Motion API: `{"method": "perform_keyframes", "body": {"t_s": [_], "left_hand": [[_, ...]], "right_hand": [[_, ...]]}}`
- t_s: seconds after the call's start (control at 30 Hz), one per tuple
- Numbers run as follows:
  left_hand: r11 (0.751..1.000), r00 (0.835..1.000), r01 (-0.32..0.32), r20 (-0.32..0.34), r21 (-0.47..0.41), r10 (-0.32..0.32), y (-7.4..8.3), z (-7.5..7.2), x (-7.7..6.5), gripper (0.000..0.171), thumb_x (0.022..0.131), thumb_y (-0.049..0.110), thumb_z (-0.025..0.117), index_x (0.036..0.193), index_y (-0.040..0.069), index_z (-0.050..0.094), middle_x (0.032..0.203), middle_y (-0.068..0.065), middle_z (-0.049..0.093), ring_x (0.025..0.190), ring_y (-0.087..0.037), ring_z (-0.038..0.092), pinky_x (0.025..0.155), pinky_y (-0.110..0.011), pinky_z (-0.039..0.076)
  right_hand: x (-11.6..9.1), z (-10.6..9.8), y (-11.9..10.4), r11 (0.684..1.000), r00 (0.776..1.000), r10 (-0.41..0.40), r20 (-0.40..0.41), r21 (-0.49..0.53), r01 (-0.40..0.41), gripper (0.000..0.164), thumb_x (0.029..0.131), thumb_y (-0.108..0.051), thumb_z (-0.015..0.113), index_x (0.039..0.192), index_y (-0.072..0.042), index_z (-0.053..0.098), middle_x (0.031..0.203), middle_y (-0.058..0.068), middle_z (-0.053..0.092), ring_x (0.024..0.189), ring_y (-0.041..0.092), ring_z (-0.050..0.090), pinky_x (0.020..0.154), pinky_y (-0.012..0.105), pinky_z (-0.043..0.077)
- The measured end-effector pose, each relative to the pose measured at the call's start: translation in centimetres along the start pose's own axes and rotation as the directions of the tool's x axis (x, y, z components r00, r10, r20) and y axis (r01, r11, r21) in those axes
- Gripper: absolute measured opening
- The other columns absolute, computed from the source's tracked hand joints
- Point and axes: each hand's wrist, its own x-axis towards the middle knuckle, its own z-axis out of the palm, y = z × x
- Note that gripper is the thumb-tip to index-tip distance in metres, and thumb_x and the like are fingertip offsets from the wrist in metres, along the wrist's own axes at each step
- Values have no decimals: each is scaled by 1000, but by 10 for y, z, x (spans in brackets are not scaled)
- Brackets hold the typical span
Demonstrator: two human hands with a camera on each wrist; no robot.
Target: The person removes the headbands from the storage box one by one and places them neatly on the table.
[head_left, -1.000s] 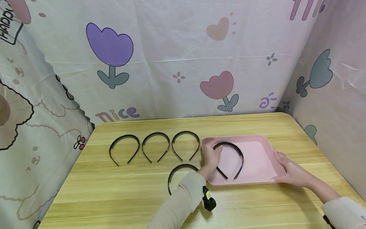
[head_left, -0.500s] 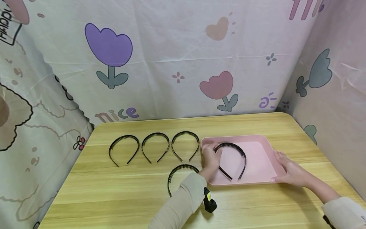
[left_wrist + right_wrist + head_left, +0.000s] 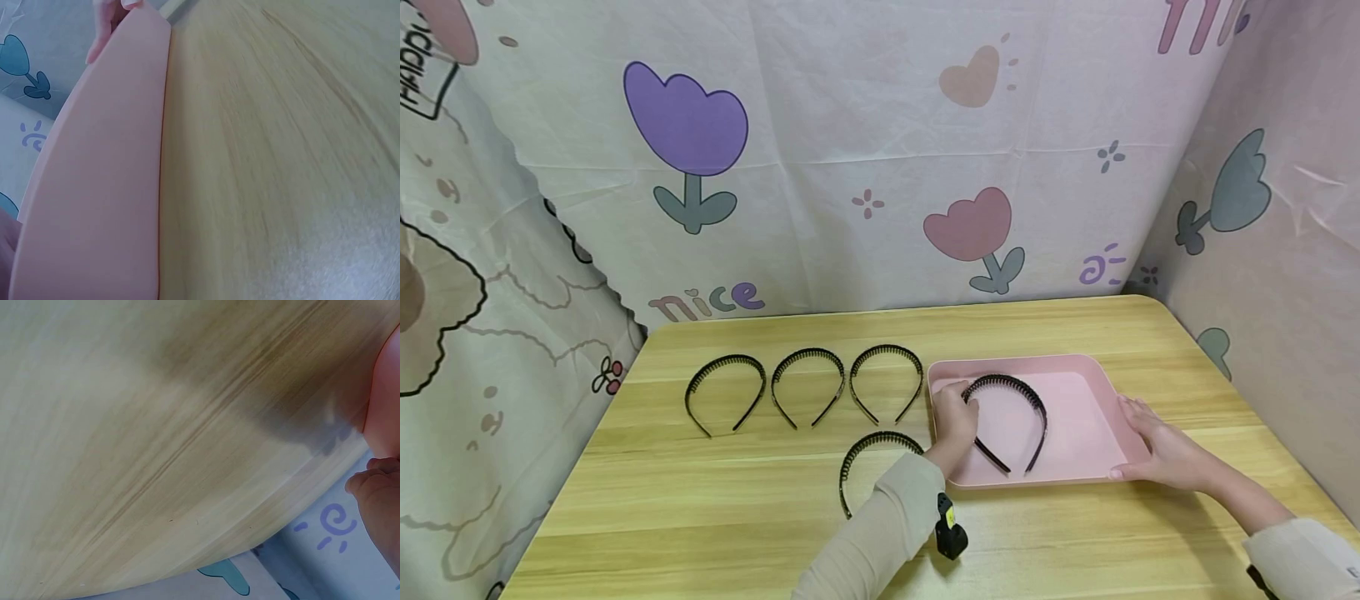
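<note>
My left hand (image 3: 957, 423) reaches over the left wall of a pink tray (image 3: 1086, 421) and pinches the left arm of a black toothed headband (image 3: 1037, 408). That headband lies inside the tray's left half, its curve toward the back and its ends toward me; my fingers hide part of its left arm. At the tray's right end my right hand (image 3: 1176, 454) grips the rim, thumb near the front corner and fingers farther back. The left wrist view shows the tray's front wall (image 3: 100, 169) along the tabletop, with the right hand (image 3: 111, 22) at its far end.
Three matching headbands stand in a row left of the tray: left (image 3: 726, 358), middle (image 3: 808, 352) and right (image 3: 887, 347). Another headband (image 3: 850, 462) lies nearer, partly under my left sleeve (image 3: 880, 525). A patterned cloth (image 3: 820, 167) hangs behind the wooden table (image 3: 700, 517).
The headband in the tray has shifted slightly right, its ends swinging right, with my left hand following a little. My right hand and the tray have stayed in place.
</note>
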Motion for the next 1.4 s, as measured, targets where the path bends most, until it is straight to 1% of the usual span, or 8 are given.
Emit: {"method": "perform_keyframes", "body": {"t_s": [0.3,0.53,0.73,0.83,0.9,1.1,1.27,1.4], "left_hand": [[999,1000,-1,-19,46,2,-1,-1,0,24,74,-13,60,96,-7,69,96,-20,70,97,-27,67,84,-30,55],[995,997,-54,-46,83,58,2,-2,-1,24,75,-13,58,93,-4,71,92,-18,71,89,-25,69,77,-29,57],[994,997,-54,-56,98,60,4,-4,-1,22,77,-10,60,94,-2,72,93,-15,72,87,-23,70,77,-28,57],[991,995,-60,-68,120,69,5,-7,0,22,77,-9,60,93,-2,72,90,-15,72,80,-21,70,73,-27,57],[992,996,-47,-63,121,55,6,-9,0,22,77,-7,61,94,0,72,92,-14,72,81,-19,70,75,-27,57],[999,999,-24,-38,44,26,10,-13,2,27,77,-8,61,100,4,71,102,-10,70,98,-21,67,87,-29,53],[1000,1000,-26,-13,-13,26,12,-17,4,26,78,-9,61,100,1,70,102,-11,70,100,-21,66,87,-27,53],[997,999,-47,6,-63,48,13,-21,6,27,76,-12,59,99,-2,69,101,-15,69,95,-23,68,80,-24,55]], "right_hand": [[1,0,0,1000,1000,9,10,-1,-9,107,67,-28,80,138,19,15,137,46,21,129,61,12,93,-5,-9],[1,-2,0,1000,999,25,22,2,-25,107,68,-28,80,139,18,15,138,45,20,130,60,12,93,-4,-10],[-1,-1,1,1000,999,25,24,-1,-25,106,68,-28,80,139,18,15,138,46,20,130,60,11,93,-5,-9],[-1,0,0,1000,1000,21,19,-5,-21,106,68,-28,79,139,18,15,138,46,20,130,60,11,93,-4,-9],[-1,0,0,1000,999,23,21,-4,-23,106,68,-28,79,139,18,15,138,46,20,130,60,11,93,-4,-10],[-1,-1,0,1000,1000,11,9,-5,-11,105,68,-27,80,137,20,17,137,46,21,129,61,13,93,-5,-9],[-1,-1,0,1000,1000,6,10,-5,-6,105,68,-27,79,139,19,16,137,46,21,129,61,12,94,-4,-9],[-1,-1,-1,1000,1000,16,20,-5,-16,105,68,-27,79,139,19,16,138,46,20,129,61,12,93,-4,-9]]}}
